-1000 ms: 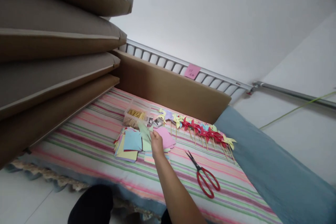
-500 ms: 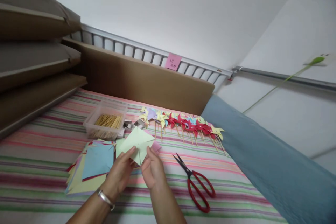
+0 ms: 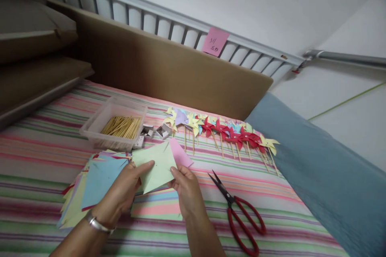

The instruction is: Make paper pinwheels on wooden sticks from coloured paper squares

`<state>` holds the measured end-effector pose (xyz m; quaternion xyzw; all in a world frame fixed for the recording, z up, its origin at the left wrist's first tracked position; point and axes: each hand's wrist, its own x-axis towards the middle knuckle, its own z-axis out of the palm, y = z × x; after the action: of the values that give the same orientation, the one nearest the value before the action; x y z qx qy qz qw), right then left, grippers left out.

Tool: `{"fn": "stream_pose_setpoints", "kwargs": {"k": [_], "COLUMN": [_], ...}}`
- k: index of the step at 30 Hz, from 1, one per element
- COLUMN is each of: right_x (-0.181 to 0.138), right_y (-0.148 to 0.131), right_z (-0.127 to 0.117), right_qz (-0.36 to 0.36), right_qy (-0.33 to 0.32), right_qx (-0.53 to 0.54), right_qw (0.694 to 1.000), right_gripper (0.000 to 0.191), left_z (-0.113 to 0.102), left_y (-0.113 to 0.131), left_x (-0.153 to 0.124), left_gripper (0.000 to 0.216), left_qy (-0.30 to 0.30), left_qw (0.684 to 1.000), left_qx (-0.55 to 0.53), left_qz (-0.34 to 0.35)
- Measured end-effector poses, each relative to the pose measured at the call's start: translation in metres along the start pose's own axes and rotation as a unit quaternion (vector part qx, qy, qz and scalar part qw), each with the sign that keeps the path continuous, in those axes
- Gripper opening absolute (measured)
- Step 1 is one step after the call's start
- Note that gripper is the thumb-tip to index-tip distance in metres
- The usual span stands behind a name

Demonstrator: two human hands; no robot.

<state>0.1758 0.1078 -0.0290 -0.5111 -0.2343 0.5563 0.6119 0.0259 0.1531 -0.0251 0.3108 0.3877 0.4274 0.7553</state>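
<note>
A pale green square of paper (image 3: 158, 164), with slits cut in from its corners, is held up between my two hands. My left hand (image 3: 128, 182) pinches its left side, thumb on top. At the right edge my right hand (image 3: 187, 186) grips it between thumb and fingers. Behind it a pink sheet of paper (image 3: 181, 153) shows, and below lies a fan of coloured paper sheets (image 3: 157, 209). A stack of coloured paper squares (image 3: 101, 182), blue on top, sits left of my left hand. Red-handled scissors (image 3: 230, 200) lie half open to the right.
A clear plastic box (image 3: 90, 128) of wooden sticks (image 3: 122, 126) stands behind the stack, beside small boxes (image 3: 163, 131) of metal bits. Several paper pinwheels (image 3: 221, 128) lie in a row. Cardboard (image 3: 159, 72) stands along the back; wrapped bundles (image 3: 36, 36) rise at left.
The view has tilted down and moved closer. The green paper has been turned in my hands, from corner-down to a slit side facing me, and my right hand has shifted to its right edge.
</note>
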Motion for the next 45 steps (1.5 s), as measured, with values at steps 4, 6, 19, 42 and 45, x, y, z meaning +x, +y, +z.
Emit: {"fn": "stream_pose_setpoints", "kwargs": {"k": [4, 6, 19, 42, 45], "right_x": [0.001, 0.0, -0.019, -0.013, -0.008], "right_y": [0.002, 0.005, -0.007, -0.017, -0.038], "right_z": [-0.002, -0.003, 0.0, -0.017, -0.049], "right_qz": [-0.016, -0.017, 0.063, -0.052, -0.107], "right_qy": [0.014, 0.009, -0.01, -0.016, 0.066], "right_qx": [0.003, 0.008, 0.073, -0.198, -0.356], "right_qw": [1.0, 1.0, 0.995, 0.979, 0.926], "right_gripper": [0.027, 0.026, 0.055, 0.031, 0.037], "left_z": [-0.001, 0.003, -0.007, 0.027, 0.02], "left_y": [0.004, 0.003, -0.012, -0.025, -0.015], "left_x": [-0.001, -0.004, -0.011, -0.018, -0.014], "left_gripper": [0.03, 0.028, 0.036, 0.037, 0.041], "left_qy": [-0.012, -0.025, 0.02, 0.007, 0.067], "left_qw": [1.0, 0.999, 0.715, 0.998, 0.997], "left_qx": [-0.02, -0.025, 0.513, -0.032, -0.026], "left_qz": [-0.021, -0.02, 0.475, -0.06, -0.021]}}
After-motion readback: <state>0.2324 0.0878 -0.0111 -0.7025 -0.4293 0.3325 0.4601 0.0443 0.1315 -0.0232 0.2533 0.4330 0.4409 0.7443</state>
